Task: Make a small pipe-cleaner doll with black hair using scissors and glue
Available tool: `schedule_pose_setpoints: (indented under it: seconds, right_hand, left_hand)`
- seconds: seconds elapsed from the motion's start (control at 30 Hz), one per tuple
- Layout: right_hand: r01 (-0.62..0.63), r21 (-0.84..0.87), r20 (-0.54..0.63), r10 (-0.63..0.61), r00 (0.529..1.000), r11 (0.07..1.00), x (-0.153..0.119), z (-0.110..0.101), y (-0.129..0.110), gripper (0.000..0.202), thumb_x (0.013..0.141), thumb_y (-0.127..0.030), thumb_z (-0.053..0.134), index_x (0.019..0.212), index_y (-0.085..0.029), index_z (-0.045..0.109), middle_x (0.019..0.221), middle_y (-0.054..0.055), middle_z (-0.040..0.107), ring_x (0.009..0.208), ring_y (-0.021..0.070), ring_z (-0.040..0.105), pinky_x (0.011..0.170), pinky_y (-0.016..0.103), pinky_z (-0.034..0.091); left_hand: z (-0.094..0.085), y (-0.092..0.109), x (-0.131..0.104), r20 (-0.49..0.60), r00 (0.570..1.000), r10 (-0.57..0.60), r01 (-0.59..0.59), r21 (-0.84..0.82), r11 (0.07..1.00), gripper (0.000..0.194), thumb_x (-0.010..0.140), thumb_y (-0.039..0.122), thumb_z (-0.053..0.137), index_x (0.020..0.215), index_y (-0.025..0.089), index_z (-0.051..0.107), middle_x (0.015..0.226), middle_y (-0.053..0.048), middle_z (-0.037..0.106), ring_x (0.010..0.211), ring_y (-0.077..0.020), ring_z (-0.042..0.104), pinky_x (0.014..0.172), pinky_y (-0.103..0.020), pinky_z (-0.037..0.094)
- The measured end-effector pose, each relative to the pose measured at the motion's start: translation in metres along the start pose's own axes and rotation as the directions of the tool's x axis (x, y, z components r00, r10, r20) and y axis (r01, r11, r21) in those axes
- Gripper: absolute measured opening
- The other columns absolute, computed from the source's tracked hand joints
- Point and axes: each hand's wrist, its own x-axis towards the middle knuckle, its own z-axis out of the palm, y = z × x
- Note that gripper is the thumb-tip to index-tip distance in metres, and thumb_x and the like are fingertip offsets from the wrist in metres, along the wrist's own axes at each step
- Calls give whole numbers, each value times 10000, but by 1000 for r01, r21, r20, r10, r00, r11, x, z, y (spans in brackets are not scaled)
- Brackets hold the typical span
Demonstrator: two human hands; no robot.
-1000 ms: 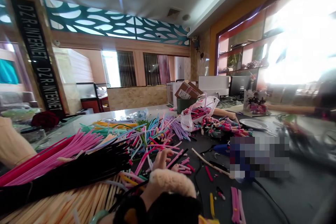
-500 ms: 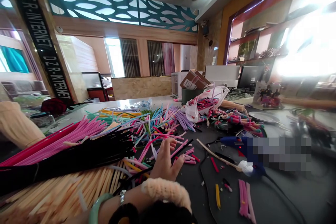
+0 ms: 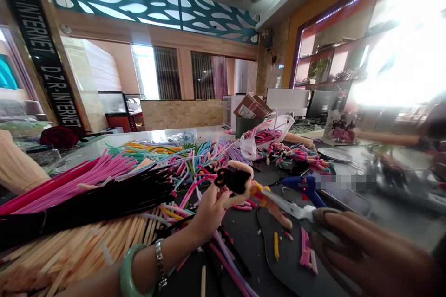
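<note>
My left hand point(image 3: 209, 211), with a green bangle and a silver bracelet on its wrist, pinches a fuzzy doll point(image 3: 239, 180) made of black, peach and yellow stems. From the right, my right hand point(image 3: 369, 246) grips scissors point(image 3: 291, 206) with grey handles. The blades point left and reach the yellow part of the doll; whether they cut into it is hard to tell. Behind the scissors, a blue glue gun point(image 3: 299, 184) with a small red light lies on the dark table.
Bundles of black point(image 3: 114, 199), pink point(image 3: 90, 181) and peach stems point(image 3: 94, 250) cover the left side. A white plastic bag point(image 3: 249, 144) and a cardboard box point(image 3: 252, 106) stand behind. Pink pieces point(image 3: 304, 247) and a black cable lie in front; a plate point(image 3: 336, 154) sits at right.
My left hand was open over the stems and now holds the doll, raised in front. My right hand has come into view with the scissors. The view has shifted slightly.
</note>
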Motion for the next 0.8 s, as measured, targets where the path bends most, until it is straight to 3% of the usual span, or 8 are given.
schedule_pose_setpoints:
  seconds: [0.07, 0.13, 0.27, 0.4, 0.5, 0.63, 0.8]
  right_hand:
    - [1, -81, -18, -3, 1000, 997, 9, 0, -1, 377, 972, -527, 358, 1047, -243, 595, 934, 6, 739, 640, 167, 714, 490, 287, 491]
    - [19, -107, -36, -23, 999, 994, 12, 0, -4, 371, 990, -497, 331, 1021, -233, 591, 917, 4, 741, 635, 159, 709, 503, 291, 474]
    - [79, -154, -60, -89, 994, 985, 10, 4, -9, 323, 999, -422, 363, 991, -200, 597, 913, 30, 733, 609, 161, 678, 541, 308, 418]
    - [89, -166, -68, -102, 992, 982, 13, 11, -6, 263, 984, -394, 435, 968, -193, 604, 879, 16, 717, 638, 160, 664, 567, 303, 374]
    - [93, -166, -71, -106, 992, 982, 14, 16, -2, 256, 986, -379, 445, 985, -184, 611, 880, 17, 710, 670, 163, 664, 593, 301, 367]
    - [152, -167, -49, -162, 986, 974, 12, 21, 4, 248, 983, -365, 463, 987, -168, 614, 887, 29, 709, 695, 163, 665, 618, 300, 374]
    - [242, -148, -54, -252, 966, 959, 13, 23, 8, 211, 976, -323, 488, 966, -143, 597, 867, 51, 710, 737, 171, 670, 673, 292, 413]
  left_hand:
    - [3, 2, -1, 30, 999, -14, 15, -9, 1000, 85, 892, 220, 460, 833, 182, 508, 587, 53, 495, 491, -97, 466, 492, -233, 415]
    - [5, 4, -4, 50, 998, -25, 25, -9, 1000, 13, 854, 197, 477, 861, 186, 478, 631, 51, 499, 499, -89, 458, 484, -222, 382]
    - [6, 7, -11, 124, 992, 20, -18, -12, 1000, 350, 796, 177, 566, 1126, 192, 451, 805, 10, 558, 629, -105, 512, 556, -229, 398]
    - [8, 6, -16, 226, 974, 6, 5, -46, 999, 451, 832, 224, 576, 1240, 190, 388, 736, 42, 512, 573, -94, 453, 559, -242, 380]
    - [12, 3, -16, 185, 982, -40, 69, -151, 986, 558, 817, 281, 639, 1283, 224, 336, 934, -7, 547, 607, -79, 485, 577, -244, 410]
    - [12, 2, -12, 119, 992, -46, 83, -328, 941, 778, 739, 305, 751, 1340, 300, 257, 1186, -53, 492, 702, -71, 562, 643, -237, 468]
    - [10, 6, -10, 145, 989, -36, 97, -441, 892, 926, 691, 238, 798, 1388, 334, 197, 1199, -45, 543, 1012, -161, 630, 885, -297, 502]
